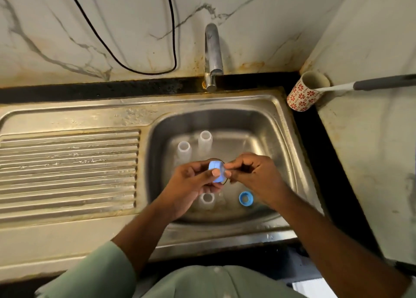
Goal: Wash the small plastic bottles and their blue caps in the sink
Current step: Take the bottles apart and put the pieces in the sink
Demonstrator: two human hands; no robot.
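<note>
A capped bottle (218, 171) is being held over the middle of the sink (281, 129), above the drain, probably so that anything spilled or rinsed off is caught by the basin. Its blue cap (213, 165) is being gripped by the curled fingers and thumb of the left hand (193, 183), while the clear body is being pinched by the fingertips of the right hand (254, 174); the opposed grips suggest that the cap is being twisted off so the two parts can be washed separately. The motion is blurred, so the direction of the twist cannot be told.

Three uncapped bottles are being kept upright on the sink floor: two (184, 150) (205, 141) behind the hands and one (207, 199) just below the left hand, probably parked mouth-up awaiting water. A loose blue cap (246, 198) is lying open side up beside that nearer bottle. No water is being seen at the tap (212, 52), so washing proper is judged not yet begun. A patterned cup (306, 93) with a long handle in it is being kept on the tabletop (371, 140) at the right corner.
</note>
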